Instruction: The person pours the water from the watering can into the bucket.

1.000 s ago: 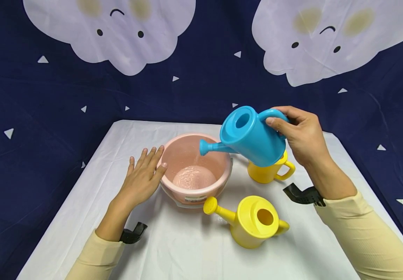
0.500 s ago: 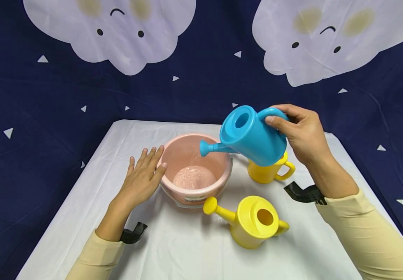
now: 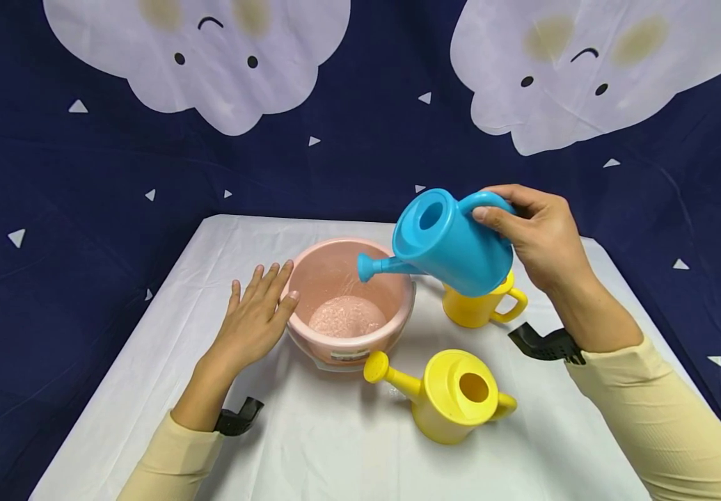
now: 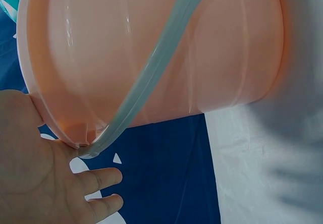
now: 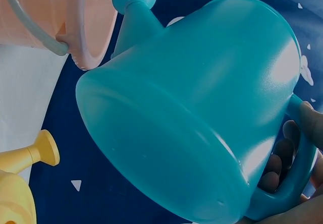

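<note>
My right hand (image 3: pixel 539 233) grips the handle of a blue watering can (image 3: pixel 454 243), tilted so its spout hangs over a pink bucket (image 3: pixel 351 341). Thin streams of water fall from the spout, and the water (image 3: pixel 346 317) on the bucket's bottom ripples. Against the bucket's left rim rests my left hand (image 3: pixel 254 320), its fingers straight. In the left wrist view the bucket's grey handle (image 4: pixel 151 72) hangs down along its side. The right wrist view has the blue can's underside (image 5: pixel 161 153) facing the camera, with fingers wrapped through its handle.
A yellow watering can (image 3: pixel 454 400) stands in front of the bucket, its spout close to the bucket's base. Another yellow can (image 3: pixel 473 311) stands behind, partly hidden by the blue one. White cloth (image 3: pixel 310 445) covers the table; a dark blue curtain (image 3: pixel 367 174) hangs behind.
The blue watering can tips very slightly more as my right hand rises a little. Water keeps falling into the bucket. My left hand stays in place on the rim.
</note>
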`<state>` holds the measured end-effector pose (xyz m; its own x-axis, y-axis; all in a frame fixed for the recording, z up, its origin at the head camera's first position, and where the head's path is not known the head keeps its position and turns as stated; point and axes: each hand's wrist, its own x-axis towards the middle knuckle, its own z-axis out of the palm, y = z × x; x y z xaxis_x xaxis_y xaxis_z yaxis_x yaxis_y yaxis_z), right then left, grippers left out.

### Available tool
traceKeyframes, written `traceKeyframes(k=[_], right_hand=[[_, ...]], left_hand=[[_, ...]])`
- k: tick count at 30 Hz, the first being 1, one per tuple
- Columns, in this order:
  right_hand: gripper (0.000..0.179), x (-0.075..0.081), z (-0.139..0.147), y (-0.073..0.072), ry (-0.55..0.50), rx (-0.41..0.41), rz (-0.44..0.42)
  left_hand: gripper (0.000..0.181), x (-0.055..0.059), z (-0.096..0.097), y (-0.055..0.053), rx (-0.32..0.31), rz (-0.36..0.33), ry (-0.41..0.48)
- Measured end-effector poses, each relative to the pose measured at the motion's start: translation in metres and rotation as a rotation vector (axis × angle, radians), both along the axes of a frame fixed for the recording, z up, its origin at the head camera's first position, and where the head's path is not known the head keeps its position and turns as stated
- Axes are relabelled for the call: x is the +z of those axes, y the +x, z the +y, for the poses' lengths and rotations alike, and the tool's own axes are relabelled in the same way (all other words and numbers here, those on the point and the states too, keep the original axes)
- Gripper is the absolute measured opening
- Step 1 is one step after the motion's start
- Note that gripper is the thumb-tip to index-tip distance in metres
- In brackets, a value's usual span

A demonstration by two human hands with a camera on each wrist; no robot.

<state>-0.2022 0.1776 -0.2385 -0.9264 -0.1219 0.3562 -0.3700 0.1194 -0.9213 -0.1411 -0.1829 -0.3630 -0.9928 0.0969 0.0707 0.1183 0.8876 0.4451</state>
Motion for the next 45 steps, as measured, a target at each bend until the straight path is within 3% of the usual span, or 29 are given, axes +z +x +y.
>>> traceKeyframes(k=[4, 20, 45], right_hand=[[0.03, 0.0011, -0.0009, 0.0002, 0.071, -0.032, -0.01], [0.033, 0.0047, -0.0043, 0.0, 0.18, -0.073, -0.009], [0.032, 0.0076, -0.005, 0.0016, 0.162, -0.056, -0.015]], left_hand=[[0.059, -0.0004, -0.0004, 0.0, 0.0, 0.003, 0.001], [0.06, -0.0011, -0.0008, -0.0007, -0.003, 0.005, 0.004], [0.059, -0.0019, -0.0006, -0.0002, 0.0, -0.003, 0.012]])
